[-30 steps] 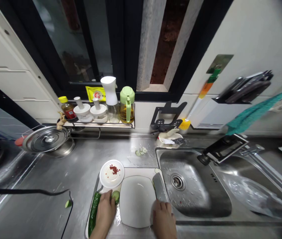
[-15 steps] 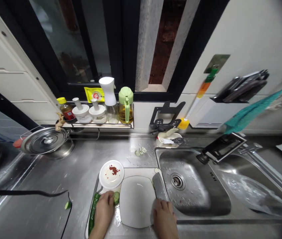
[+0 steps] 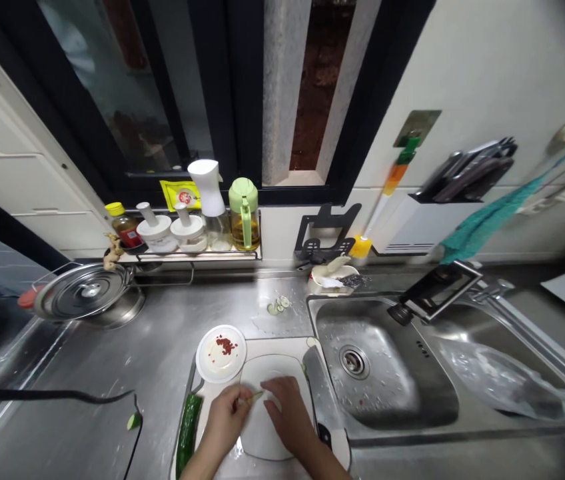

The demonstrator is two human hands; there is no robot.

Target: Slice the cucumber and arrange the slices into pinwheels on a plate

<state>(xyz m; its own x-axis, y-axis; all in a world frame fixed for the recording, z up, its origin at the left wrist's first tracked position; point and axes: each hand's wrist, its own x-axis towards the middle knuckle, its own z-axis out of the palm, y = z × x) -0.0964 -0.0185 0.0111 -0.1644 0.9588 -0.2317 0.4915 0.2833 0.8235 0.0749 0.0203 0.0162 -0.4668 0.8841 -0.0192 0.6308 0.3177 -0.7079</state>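
My left hand point(image 3: 225, 417) pinches a thin green cucumber slice point(image 3: 256, 397) over the white square plate point(image 3: 267, 443). Facing it, my right hand point(image 3: 287, 412) is open above the plate, thumb and fingers apart beside the slice. The plate rests on a cutting board point(image 3: 212, 400). Along the board's left edge lies a dark green cucumber point(image 3: 188, 427). A knife point(image 3: 318, 377) lies on the right side of the board, its handle partly behind my right arm. Red chopped bits sit on a round white plate point(image 3: 212, 365) at the board's upper left.
A steel sink point(image 3: 387, 393) adjoins the board on the right. Cucumber slices point(image 3: 278, 305) lie on the wet counter behind it. A cucumber end point(image 3: 133, 421) and a black cord are at left. A lidded pot point(image 3: 90, 293) and a seasoning rack point(image 3: 202, 255) stand behind.
My left hand has moved right over the square plate with a cucumber slice. My right hand has left the plate's right edge and come in over its middle. The view has shifted slightly.
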